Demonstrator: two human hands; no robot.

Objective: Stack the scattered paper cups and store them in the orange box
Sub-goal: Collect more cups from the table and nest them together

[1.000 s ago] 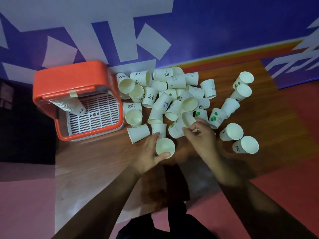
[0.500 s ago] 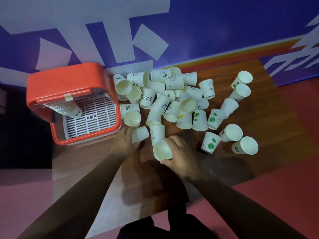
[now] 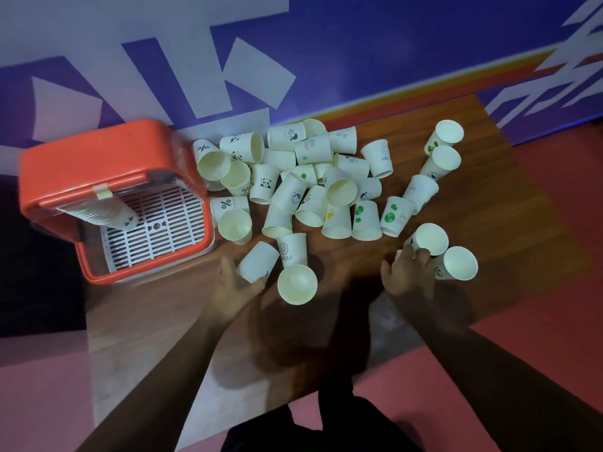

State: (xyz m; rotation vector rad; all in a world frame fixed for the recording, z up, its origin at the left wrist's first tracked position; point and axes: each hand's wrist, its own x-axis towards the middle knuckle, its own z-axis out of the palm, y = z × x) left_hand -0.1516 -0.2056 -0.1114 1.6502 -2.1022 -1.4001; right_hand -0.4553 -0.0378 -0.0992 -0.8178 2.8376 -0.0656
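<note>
From the head view, the paper cups (image 3: 313, 187) were seen scattered on the wooden table (image 3: 489, 207), beside the orange box (image 3: 98, 164), where a stack of cups (image 3: 107, 212) lay tilted; the left hand (image 3: 235, 288) was curled around a lying cup (image 3: 257, 261); the right hand (image 3: 408, 275), fingers spread, was laid against an upright cup (image 3: 427, 239).

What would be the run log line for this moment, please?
left hand: touching lying cup | right hand: reaching cup | orange box: holds stack
</note>
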